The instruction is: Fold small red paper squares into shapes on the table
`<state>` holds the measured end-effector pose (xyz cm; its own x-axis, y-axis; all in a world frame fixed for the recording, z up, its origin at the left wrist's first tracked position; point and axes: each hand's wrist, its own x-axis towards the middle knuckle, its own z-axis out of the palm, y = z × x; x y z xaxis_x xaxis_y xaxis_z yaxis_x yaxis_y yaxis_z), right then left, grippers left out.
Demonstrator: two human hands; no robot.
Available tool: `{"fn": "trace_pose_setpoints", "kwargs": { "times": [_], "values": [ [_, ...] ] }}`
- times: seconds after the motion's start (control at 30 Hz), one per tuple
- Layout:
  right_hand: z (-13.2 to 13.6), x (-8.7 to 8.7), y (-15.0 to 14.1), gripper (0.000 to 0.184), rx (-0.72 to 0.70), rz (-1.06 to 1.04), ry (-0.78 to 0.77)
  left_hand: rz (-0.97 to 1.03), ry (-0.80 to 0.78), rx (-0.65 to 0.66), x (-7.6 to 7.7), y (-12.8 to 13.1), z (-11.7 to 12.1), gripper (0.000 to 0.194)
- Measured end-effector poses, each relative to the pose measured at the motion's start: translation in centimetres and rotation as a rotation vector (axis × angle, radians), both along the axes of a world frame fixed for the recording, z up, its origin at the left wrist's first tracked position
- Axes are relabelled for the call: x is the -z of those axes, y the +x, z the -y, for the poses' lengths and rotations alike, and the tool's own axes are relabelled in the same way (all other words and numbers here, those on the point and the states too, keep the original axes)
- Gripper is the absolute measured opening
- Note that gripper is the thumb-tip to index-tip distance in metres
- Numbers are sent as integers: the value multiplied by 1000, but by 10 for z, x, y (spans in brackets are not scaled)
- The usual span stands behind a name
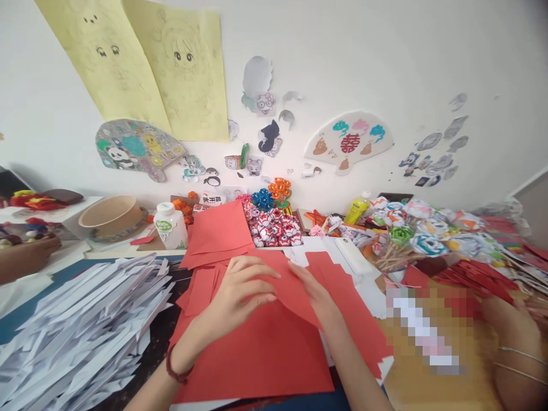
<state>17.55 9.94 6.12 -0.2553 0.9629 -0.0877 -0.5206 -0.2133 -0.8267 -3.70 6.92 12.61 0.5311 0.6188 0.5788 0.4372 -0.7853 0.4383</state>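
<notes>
A loose sheet of red paper is raised and slightly curved above a larger red sheet. My right hand holds its right edge, fingers stretched along the paper and the thumb hidden. Over the left side of that sheet, my left hand hovers with its fingers bent and apart, holding nothing that shows. Smaller red pieces lie left of it, and a red stack sits behind. More red sheets fan out to the right of my right hand.
A big heap of folded white paper strips covers the left side. Along the wall stand a white bottle, red-and-white paper flowers and a yellow bottle. Another person's arm rests at right, near wrapped bundles on sticks.
</notes>
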Motion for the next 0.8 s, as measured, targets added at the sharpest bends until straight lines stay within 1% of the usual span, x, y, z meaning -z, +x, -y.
{"fn": "trace_pose_setpoints", "kwargs": {
  "times": [0.07, 0.13, 0.23, 0.3, 0.37, 0.43, 0.53, 0.6, 0.67, 0.73, 0.8],
  "values": [
    [-21, 0, -10, 23, -11, 3, -9, 97, -44, -97, 10, 1, -10, 15],
    [-36, 3, -18, 32, 12, 12, 36, 206, -124, -216, 22, 1, -23, 20],
    [-43, 11, -25, 39, 69, 74, 78, 343, -251, -346, 42, 0, -42, 23],
    [-40, 17, -28, 39, 60, 108, 85, 436, -334, -410, 54, -1, -52, 24],
    [-37, 23, -29, 41, 31, 121, 77, 538, -437, -426, 64, -1, -57, 26],
    [-36, 30, -28, 44, 20, 131, 42, 645, -526, -415, 70, 0, -59, 28],
    [-38, 39, -27, 50, -1, 198, -24, 765, -574, -425, 75, 1, -57, 30],
    [-37, 42, -26, 52, -24, 261, -15, 762, -550, -462, 76, 3, -54, 29],
    [-33, 40, -27, 51, -75, 311, 22, 687, -501, -497, 75, 3, -52, 28],
    [-29, 34, -28, 49, -153, 325, 53, 593, -456, -504, 74, 2, -52, 26],
    [-26, 26, -26, 46, -198, 313, 57, 523, -432, -492, 73, -1, -52, 24]
  ]
}}
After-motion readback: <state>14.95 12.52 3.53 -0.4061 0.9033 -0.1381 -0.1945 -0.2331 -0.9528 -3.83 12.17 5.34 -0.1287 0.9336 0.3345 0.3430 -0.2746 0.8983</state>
